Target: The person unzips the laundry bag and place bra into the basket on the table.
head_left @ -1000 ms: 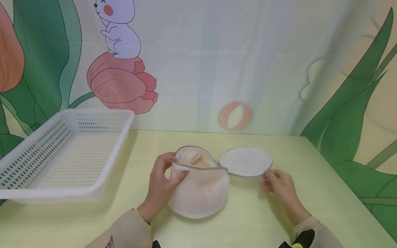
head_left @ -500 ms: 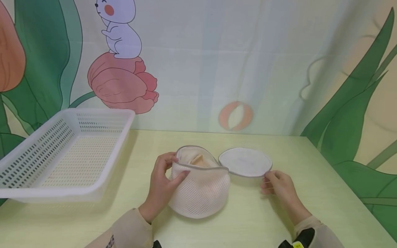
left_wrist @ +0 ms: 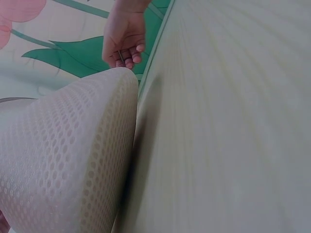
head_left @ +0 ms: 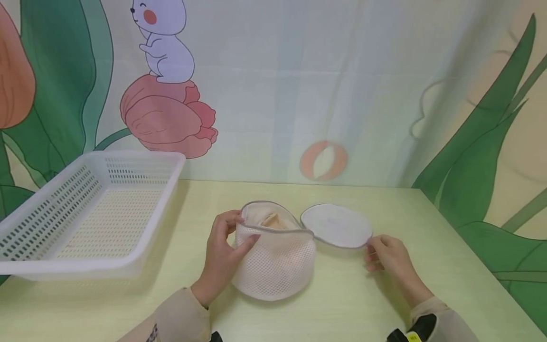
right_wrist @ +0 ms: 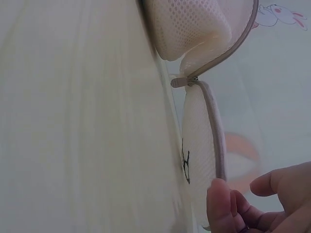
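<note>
A round cream mesh bag [head_left: 275,266] stands open on the pale green table [head_left: 342,304], with beige fabric [head_left: 271,219] showing inside. Its grey-rimmed round lid [head_left: 335,225] is flipped out to the right, joined at the zipper pull [right_wrist: 180,81]. My left hand [head_left: 224,247] grips the bag's left rim, thumb on the front and fingers behind. My right hand [head_left: 384,254] pinches the lid's far right edge. The right wrist view shows the thumb on the lid [right_wrist: 199,141] rim. In the left wrist view the bag's mesh wall [left_wrist: 68,155] fills the left side.
A white perforated plastic basket [head_left: 94,213] sits tilted at the table's left, holding nothing I can see. A printed curtain with a rabbit, tulip and leaves hangs right behind the table. The table's right edge runs close to my right hand.
My right hand has shifted slightly right and down with the lid's edge, tilting the lid a little. The left hand and the bag have stayed put.
</note>
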Demonstrator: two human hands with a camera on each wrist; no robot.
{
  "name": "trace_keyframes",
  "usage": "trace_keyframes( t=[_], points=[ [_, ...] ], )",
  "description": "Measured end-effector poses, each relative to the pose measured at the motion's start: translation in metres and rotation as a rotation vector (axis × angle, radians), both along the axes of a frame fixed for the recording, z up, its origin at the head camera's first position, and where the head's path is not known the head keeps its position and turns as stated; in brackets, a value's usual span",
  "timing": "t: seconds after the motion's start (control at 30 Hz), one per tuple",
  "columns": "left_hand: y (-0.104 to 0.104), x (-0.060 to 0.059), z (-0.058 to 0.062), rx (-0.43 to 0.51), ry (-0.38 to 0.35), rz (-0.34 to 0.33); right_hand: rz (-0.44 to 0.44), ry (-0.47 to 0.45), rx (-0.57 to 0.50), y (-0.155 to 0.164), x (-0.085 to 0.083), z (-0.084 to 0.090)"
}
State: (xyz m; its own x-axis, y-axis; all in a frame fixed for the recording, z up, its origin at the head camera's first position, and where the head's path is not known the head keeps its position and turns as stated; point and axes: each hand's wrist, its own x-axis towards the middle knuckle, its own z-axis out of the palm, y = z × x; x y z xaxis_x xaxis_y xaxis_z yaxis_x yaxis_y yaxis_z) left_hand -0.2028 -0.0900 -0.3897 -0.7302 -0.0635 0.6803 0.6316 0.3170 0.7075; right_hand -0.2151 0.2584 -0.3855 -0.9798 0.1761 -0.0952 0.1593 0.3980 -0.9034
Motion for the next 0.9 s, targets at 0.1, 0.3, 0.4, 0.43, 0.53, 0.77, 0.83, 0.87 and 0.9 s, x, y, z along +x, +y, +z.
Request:
trace_keyframes(
  t=[0.1, 0.3, 0.4, 0.43, 0.53, 0.77, 0.83, 0.87, 0.9],
  points=[
    [0.000, 0.000, 0.000, 0.004, -0.004, 0.000, 0.004, 0.012, 0.020, 0.000, 0.001, 0.001],
    [0.000, 0.000, 0.000, 0.013, -0.004, -0.003, 0.010, 0.041, 0.071, -0.001, 0.001, 0.005],
    [0.000, 0.000, 0.000, 0.016, -0.006, -0.002, 0.007, 0.056, 0.102, -0.002, 0.000, 0.008],
    [0.000, 0.000, 0.000, 0.016, -0.009, -0.001, 0.008, 0.060, 0.115, -0.002, 0.000, 0.009],
    [0.000, 0.000, 0.001, 0.016, -0.016, 0.003, 0.015, 0.073, 0.148, -0.004, 0.000, 0.013],
    [0.000, 0.000, 0.000, 0.014, -0.014, 0.001, 0.046, 0.115, 0.180, -0.015, 0.004, 0.027],
    [0.000, 0.000, 0.000, 0.018, -0.015, -0.001, 0.066, 0.134, 0.172, -0.020, 0.006, 0.031],
    [0.001, 0.000, 0.000, 0.019, -0.016, -0.003, 0.076, 0.146, 0.165, -0.022, 0.007, 0.033],
    [0.001, 0.001, 0.000, 0.021, -0.016, -0.004, 0.088, 0.157, 0.158, -0.025, 0.008, 0.035]
  ],
)
